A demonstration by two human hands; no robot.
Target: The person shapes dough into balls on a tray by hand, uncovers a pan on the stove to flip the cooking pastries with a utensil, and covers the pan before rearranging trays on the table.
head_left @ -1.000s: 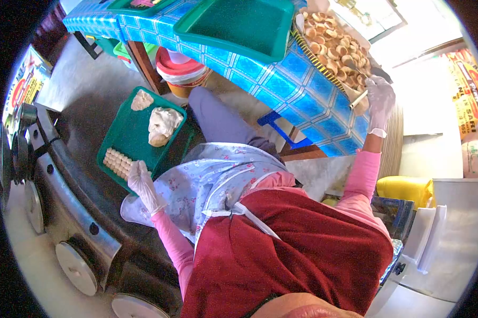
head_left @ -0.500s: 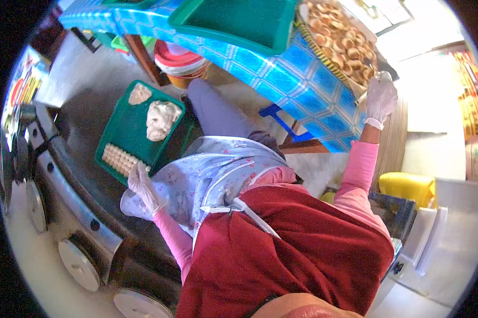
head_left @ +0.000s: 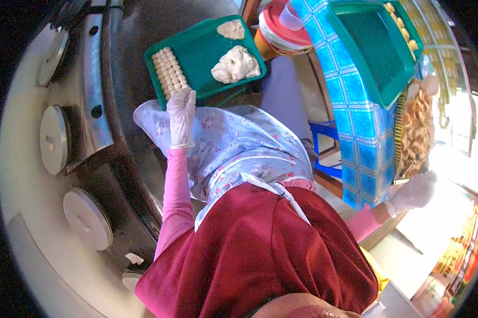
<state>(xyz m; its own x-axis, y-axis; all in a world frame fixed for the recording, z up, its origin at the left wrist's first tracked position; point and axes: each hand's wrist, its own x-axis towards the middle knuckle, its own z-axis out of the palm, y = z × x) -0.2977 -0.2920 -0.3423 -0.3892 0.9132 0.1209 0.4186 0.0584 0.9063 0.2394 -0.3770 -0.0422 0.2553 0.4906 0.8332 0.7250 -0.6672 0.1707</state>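
Observation:
My left hand [head_left: 181, 116], in a thin clear glove, is at the near edge of a green tray [head_left: 191, 58]. Its fingers are curled together beside rows of small dough balls [head_left: 169, 71]; what they hold, if anything, is hidden. A large lump of dough [head_left: 236, 65] and a smaller dough piece [head_left: 231, 30] lie in the same tray. Far to the right, my right hand [head_left: 415, 192], also gloved, is close to the near end of a container heaped with small brown baked pieces [head_left: 415, 130]. Glare and blur hide its fingers.
A table with a blue checked cloth [head_left: 355, 132] stands at right, bearing another green tray [head_left: 366, 53] with a few pale pieces at its far edge. A red-lidded bucket [head_left: 281, 24] and blue stool [head_left: 326, 146] are below. Metal equipment with round lids [head_left: 88, 218] lines the left.
The camera view has turned, so the trays and table appear rotated clockwise. My left hand stays at the dough balls; my right hand remains near the baked pieces, now blurred.

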